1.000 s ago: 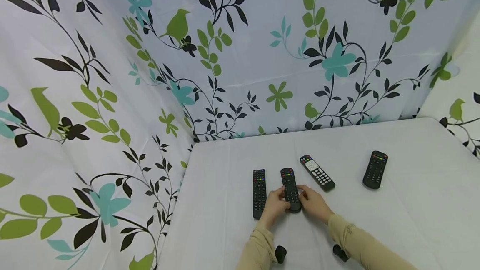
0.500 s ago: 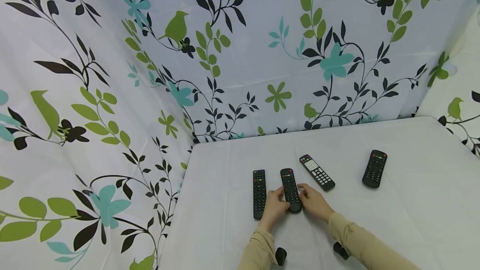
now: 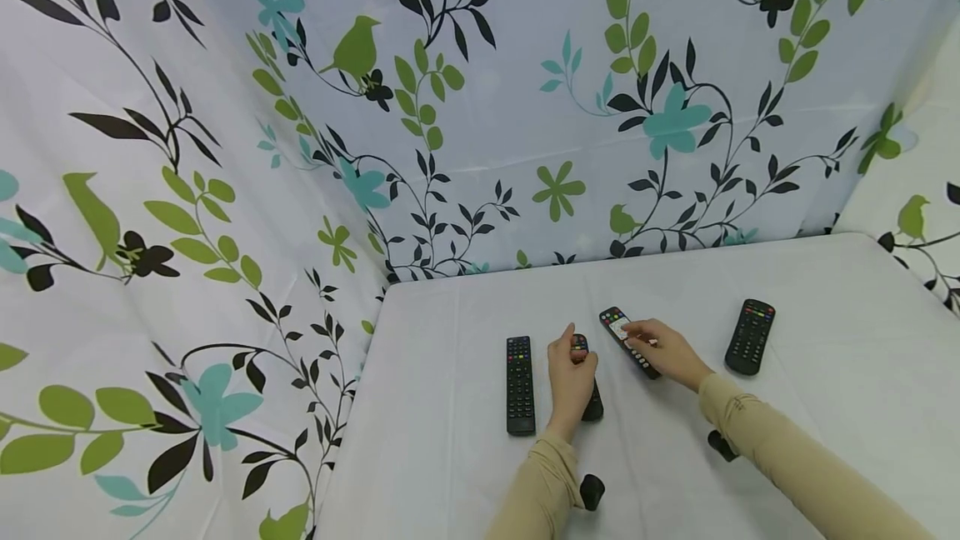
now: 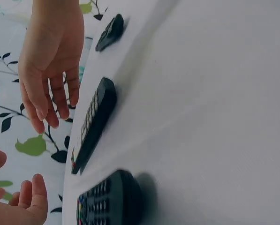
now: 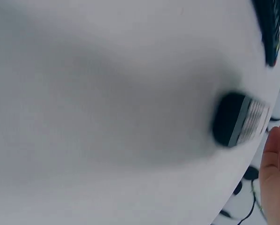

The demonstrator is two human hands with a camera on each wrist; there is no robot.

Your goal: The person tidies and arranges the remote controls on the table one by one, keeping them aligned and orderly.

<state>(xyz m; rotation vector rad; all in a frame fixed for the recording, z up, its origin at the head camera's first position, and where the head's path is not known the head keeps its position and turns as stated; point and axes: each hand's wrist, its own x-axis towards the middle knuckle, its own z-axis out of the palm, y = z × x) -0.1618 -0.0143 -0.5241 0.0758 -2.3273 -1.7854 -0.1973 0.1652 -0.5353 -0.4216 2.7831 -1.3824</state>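
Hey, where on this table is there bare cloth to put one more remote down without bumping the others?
Bare cloth lies behind the row, between the remotes and the floral backdrop, and at the table right of the far-right remote. It is crowded mid-row: the left hand over the second remote, the right hand over the white-keyed remote, beside the leftmost remote.

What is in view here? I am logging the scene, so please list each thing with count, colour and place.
remotes: four, black, in a loose row on the table: far left one, one under the left hand, one with white keys under the right hand, far right one
table: one, white cloth
backdrop: white sheet with green, teal and black leaves and birds, behind and at the sides
left hand: open, over the second remote
right hand: fingers straight, over the third remote
sleeves: two, beige
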